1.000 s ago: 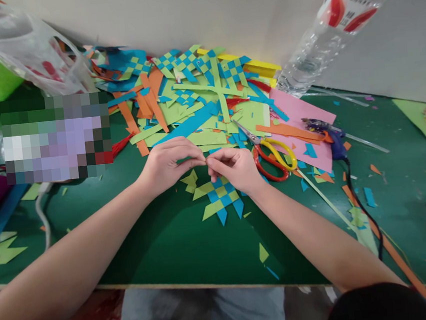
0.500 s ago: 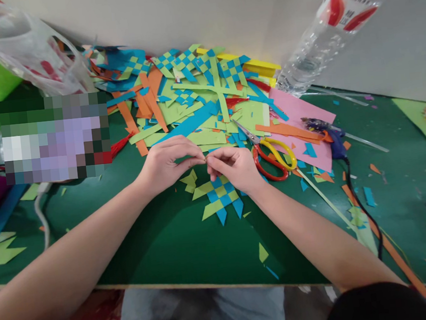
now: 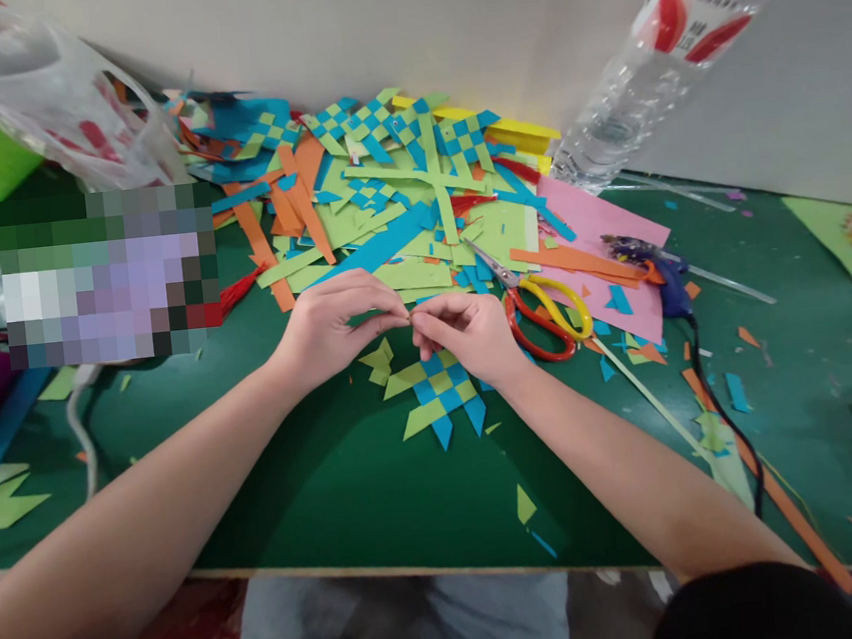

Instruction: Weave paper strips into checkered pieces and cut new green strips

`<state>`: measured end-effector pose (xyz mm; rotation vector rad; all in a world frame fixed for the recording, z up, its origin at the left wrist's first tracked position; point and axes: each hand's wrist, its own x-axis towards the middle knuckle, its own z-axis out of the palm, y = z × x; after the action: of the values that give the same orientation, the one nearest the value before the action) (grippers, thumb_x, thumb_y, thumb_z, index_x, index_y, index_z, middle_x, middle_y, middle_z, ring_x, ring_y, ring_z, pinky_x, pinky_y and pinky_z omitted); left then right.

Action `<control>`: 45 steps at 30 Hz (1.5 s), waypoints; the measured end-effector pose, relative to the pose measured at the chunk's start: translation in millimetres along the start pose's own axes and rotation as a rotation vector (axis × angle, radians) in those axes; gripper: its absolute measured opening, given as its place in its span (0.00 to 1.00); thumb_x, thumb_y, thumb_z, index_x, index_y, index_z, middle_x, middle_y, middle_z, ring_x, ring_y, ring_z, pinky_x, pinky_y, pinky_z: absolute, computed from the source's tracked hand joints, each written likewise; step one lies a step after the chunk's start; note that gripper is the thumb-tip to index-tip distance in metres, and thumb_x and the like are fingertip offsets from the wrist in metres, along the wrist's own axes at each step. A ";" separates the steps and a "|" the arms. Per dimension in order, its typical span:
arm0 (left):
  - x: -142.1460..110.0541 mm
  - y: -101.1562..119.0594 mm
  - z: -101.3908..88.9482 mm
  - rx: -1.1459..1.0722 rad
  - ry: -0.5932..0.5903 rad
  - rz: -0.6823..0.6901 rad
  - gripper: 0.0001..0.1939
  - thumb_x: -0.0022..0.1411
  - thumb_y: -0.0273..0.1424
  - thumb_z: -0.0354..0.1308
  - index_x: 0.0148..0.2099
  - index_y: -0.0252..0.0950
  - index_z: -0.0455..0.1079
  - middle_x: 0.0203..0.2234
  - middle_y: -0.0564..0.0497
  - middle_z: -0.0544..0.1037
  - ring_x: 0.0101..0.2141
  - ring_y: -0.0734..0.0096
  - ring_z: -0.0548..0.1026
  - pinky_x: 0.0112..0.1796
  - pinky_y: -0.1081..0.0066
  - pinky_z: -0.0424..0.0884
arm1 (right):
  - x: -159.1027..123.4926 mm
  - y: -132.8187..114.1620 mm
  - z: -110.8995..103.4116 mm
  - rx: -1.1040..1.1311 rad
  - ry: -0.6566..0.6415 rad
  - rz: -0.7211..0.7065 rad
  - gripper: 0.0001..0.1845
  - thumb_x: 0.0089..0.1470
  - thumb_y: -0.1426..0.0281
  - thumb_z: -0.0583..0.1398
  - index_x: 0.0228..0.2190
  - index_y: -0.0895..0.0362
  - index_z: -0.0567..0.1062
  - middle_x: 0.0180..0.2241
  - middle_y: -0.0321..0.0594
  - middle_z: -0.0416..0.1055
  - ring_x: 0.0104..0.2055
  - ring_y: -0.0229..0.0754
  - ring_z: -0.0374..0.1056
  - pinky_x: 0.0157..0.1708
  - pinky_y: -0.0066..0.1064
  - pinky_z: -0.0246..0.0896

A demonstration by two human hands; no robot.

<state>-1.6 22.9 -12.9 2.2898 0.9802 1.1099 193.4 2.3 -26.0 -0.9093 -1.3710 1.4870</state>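
My left hand [image 3: 340, 323] and my right hand [image 3: 469, 333] meet fingertip to fingertip above the table. Each is pinched closed, and whatever lies between the fingertips is too small to make out. Below my right hand, partly covered by it, a woven blue and green paper piece [image 3: 444, 395] lies flat, with pointed strip ends sticking out. Right of that hand rest scissors [image 3: 538, 314] with one red and one yellow handle, their blades toward the paper pile. A small green paper scrap [image 3: 379, 362] sits just left of the woven piece.
Behind my hands spreads a pile of paper strips and woven pieces [image 3: 384, 193]. A glue gun [image 3: 669, 281] with a black cord lies on pink paper [image 3: 601, 217] at right. A plastic bottle [image 3: 672, 55] leans against the wall. A plastic bag [image 3: 86, 111] stands back left, beside a blurred-out patch.
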 end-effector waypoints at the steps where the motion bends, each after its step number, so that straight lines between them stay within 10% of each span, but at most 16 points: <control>1: 0.0 -0.1 0.0 0.004 -0.006 -0.004 0.09 0.61 0.37 0.61 0.31 0.41 0.77 0.29 0.50 0.81 0.33 0.65 0.78 0.39 0.65 0.76 | 0.1 -0.4 0.3 -0.003 0.003 0.005 0.15 0.46 0.58 0.68 0.27 0.58 0.77 0.22 0.33 0.74 0.20 0.32 0.69 0.24 0.26 0.69; 45: -0.7 -4.7 6.5 0.106 0.048 0.213 0.04 0.64 0.29 0.60 0.36 0.36 0.75 0.30 0.50 0.80 0.32 0.70 0.77 0.37 0.69 0.74 | 1.8 8.1 2.6 -0.063 0.110 -0.055 0.12 0.47 0.62 0.67 0.29 0.57 0.74 0.23 0.31 0.72 0.19 0.31 0.68 0.21 0.26 0.66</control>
<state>1.4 25.2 -20.1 2.5108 0.8453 1.2299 189.4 3.2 -33.7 -0.9715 -1.3576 1.3394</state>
